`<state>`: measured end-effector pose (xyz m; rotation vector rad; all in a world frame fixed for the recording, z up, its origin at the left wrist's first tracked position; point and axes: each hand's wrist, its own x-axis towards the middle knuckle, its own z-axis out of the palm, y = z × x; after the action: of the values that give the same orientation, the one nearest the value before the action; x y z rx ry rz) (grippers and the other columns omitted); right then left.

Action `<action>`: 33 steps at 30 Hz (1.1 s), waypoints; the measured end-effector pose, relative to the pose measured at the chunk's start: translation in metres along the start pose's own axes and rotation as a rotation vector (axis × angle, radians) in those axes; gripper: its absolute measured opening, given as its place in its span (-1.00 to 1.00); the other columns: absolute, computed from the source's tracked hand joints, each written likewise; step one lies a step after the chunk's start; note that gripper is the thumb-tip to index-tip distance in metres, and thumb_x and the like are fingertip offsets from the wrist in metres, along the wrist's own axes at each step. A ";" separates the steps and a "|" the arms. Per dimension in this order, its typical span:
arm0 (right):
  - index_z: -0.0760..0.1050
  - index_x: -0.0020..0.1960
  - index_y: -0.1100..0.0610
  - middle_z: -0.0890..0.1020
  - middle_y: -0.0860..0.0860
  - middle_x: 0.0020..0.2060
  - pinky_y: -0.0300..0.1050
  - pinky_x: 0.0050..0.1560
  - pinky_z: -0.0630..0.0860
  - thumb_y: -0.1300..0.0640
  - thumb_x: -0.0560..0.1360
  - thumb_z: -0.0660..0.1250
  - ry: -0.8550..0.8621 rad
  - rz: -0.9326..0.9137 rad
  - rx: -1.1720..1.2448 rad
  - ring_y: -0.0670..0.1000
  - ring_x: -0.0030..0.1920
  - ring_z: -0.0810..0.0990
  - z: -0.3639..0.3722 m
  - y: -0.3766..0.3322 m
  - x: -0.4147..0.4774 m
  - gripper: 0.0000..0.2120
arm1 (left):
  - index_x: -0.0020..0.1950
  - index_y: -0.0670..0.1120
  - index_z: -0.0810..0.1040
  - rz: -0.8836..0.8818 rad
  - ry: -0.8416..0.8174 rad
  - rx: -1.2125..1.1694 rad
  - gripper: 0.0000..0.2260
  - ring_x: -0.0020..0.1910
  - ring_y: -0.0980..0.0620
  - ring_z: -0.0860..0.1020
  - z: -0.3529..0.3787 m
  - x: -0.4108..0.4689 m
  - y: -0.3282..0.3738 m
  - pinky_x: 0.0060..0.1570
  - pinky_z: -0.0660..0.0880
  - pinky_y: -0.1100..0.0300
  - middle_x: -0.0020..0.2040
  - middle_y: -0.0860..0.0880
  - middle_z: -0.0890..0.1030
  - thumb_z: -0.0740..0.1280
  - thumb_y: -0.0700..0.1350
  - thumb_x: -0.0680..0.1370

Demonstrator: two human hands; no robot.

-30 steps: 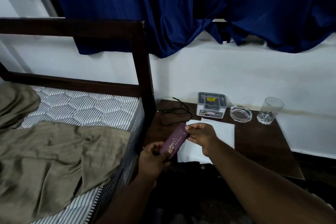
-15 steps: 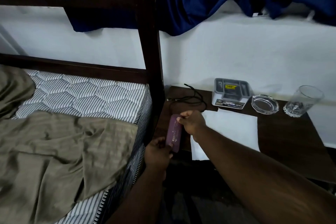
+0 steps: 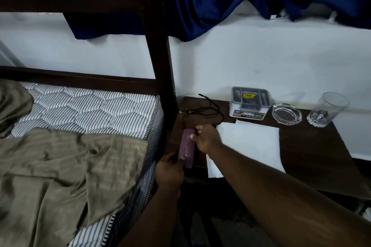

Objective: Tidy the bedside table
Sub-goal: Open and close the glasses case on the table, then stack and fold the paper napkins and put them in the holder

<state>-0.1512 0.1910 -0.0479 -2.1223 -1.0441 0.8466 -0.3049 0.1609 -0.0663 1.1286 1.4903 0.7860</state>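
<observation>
Just left of the paper sheet [image 3: 249, 142], both hands are pinching the purple case [image 3: 187, 149]; next, probably setting it on the worktop [image 3: 313, 152].

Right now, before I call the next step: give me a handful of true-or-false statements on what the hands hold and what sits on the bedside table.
1. Both hands grip the purple case. True: left hand at its near end, right hand at its far end.
2. The drinking glass lies tipped over. False: it stands upright at the table's far right corner.
3. The white paper lies flat on the bedside table. True.
4. The glass ashtray sits left of the grey organiser box. False: it sits between the box and the glass.
5. A black cable lies by the bedpost. True.
</observation>
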 end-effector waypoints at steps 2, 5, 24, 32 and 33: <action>0.51 0.40 0.19 0.64 0.13 0.27 -0.09 0.36 0.46 0.09 0.51 0.47 -0.015 -0.031 0.005 0.11 0.31 0.59 -0.010 0.002 -0.011 -0.51 | 0.11 -0.18 0.68 0.087 0.039 0.187 -0.80 0.00 -0.18 0.68 -0.003 -0.005 0.005 -0.03 0.55 0.06 0.02 -0.21 0.74 0.45 -0.13 0.53; 0.60 0.28 0.19 0.69 0.12 0.15 -0.18 0.20 0.46 0.11 0.50 0.47 0.000 -0.097 -0.020 0.10 0.20 0.64 -0.033 0.017 -0.037 -0.62 | 0.15 -0.11 0.62 0.206 0.201 0.603 -0.66 0.13 -0.28 0.58 -0.001 -0.018 0.014 0.09 0.48 -0.04 0.11 -0.23 0.65 0.47 0.04 0.46; 0.45 0.44 0.04 0.46 0.03 0.43 -0.15 0.48 0.23 -0.04 0.51 0.41 0.155 -0.153 -0.298 0.04 0.47 0.37 -0.140 0.146 -0.102 -0.47 | 0.49 -0.06 0.40 0.411 -0.145 0.552 -0.44 0.47 -0.10 0.38 0.163 -0.070 0.022 0.49 0.26 0.01 0.47 -0.07 0.46 0.41 0.03 0.52; 0.31 0.52 0.00 0.27 0.09 0.56 0.00 0.51 0.28 -0.10 0.47 0.40 0.001 -0.135 -0.415 0.14 0.56 0.23 -0.125 0.147 -0.092 -0.33 | 0.53 -0.02 0.32 0.309 -0.159 0.583 -0.37 0.46 -0.15 0.38 0.170 -0.056 0.026 0.46 0.30 -0.07 0.48 -0.08 0.44 0.40 0.09 0.50; 0.31 0.51 0.01 0.27 0.09 0.56 0.00 0.50 0.28 -0.10 0.47 0.40 0.005 -0.131 -0.424 0.15 0.54 0.25 -0.124 0.147 -0.091 -0.34 | 0.52 -0.01 0.33 0.312 -0.162 0.572 -0.38 0.44 -0.15 0.40 0.170 -0.055 0.027 0.45 0.33 -0.07 0.46 -0.08 0.46 0.41 0.08 0.50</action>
<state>-0.0365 0.0119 -0.0593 -2.3599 -1.4453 0.5947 -0.1334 0.1033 -0.0606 1.8409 1.4581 0.4593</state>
